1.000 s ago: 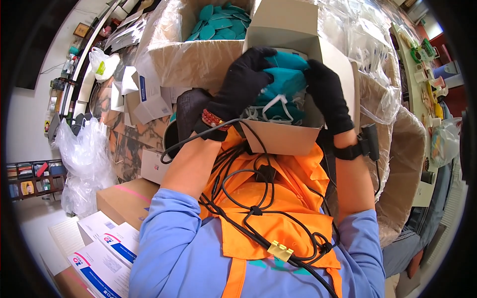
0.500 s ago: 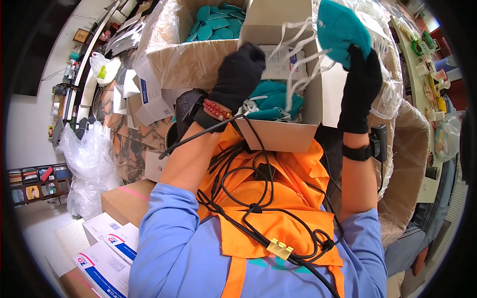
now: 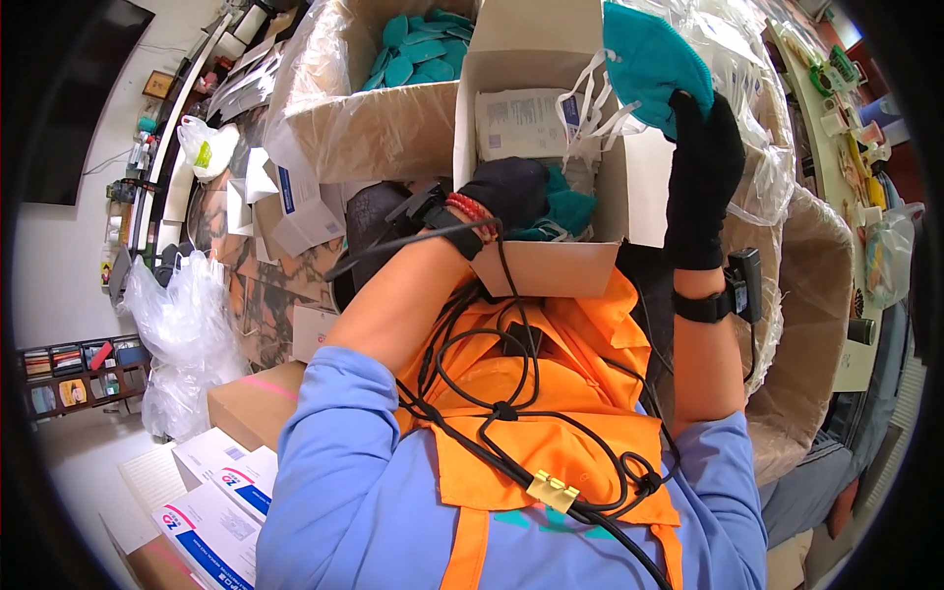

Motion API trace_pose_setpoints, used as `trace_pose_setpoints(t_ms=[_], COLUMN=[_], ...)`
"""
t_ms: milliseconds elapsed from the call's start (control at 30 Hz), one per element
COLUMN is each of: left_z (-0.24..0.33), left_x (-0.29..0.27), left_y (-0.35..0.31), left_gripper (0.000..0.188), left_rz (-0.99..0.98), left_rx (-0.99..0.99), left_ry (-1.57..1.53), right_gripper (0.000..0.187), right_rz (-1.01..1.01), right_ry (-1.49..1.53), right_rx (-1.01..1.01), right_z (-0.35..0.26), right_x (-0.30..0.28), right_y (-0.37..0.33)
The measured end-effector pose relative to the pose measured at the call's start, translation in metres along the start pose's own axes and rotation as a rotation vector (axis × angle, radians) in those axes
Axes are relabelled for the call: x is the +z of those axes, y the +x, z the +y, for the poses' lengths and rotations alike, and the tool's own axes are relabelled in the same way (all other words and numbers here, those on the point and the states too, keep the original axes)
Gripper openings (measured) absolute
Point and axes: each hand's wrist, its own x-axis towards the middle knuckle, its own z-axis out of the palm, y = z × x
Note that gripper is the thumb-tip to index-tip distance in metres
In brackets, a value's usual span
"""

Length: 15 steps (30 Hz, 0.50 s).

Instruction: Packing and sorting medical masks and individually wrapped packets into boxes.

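Note:
My right hand (image 3: 703,177), in a black glove, grips a teal face mask (image 3: 654,69) by its lower edge, above the right side of an open white box (image 3: 551,264). White elastic straps (image 3: 595,103) hang from the mask toward the box. My left hand (image 3: 511,192), also black-gloved, reaches down into the box at its near left side, over more teal masks (image 3: 570,211). Its fingers are hidden, so whether it holds anything does not show. At the back of the same box lies a pale printed packet (image 3: 519,123).
Beyond the box, to the left, stands a plastic-lined carton (image 3: 383,123) with many loose teal masks. Another lined carton (image 3: 806,344) is at right. Closed white boxes (image 3: 211,531) are stacked lower left, near a clear plastic bag (image 3: 192,334). Black cables (image 3: 501,408) hang over my orange apron.
My left hand has come down from above the box into it, onto the masks. My right hand has shifted slightly left with the mask, its straps drawing nearer the box.

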Motion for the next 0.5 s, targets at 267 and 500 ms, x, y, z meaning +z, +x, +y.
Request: trace_pose_setpoints(t_ms=[267,500], left_z=[0.008,0.006], left_x=[-0.028,-0.055], left_y=[-0.025,-0.048], left_gripper=[0.026,0.028], left_rz=[0.439,0.587], left_rx=[0.224,0.154], left_ry=[-0.017,-0.251], right_gripper=[0.019,0.026], right_rz=[-0.378,-0.618], right_ry=[-0.243,-0.043], right_rx=[-0.107,0.378], right_z=[0.015,-0.009], right_x=[-0.006,0.002], right_y=[-0.008,-0.033])
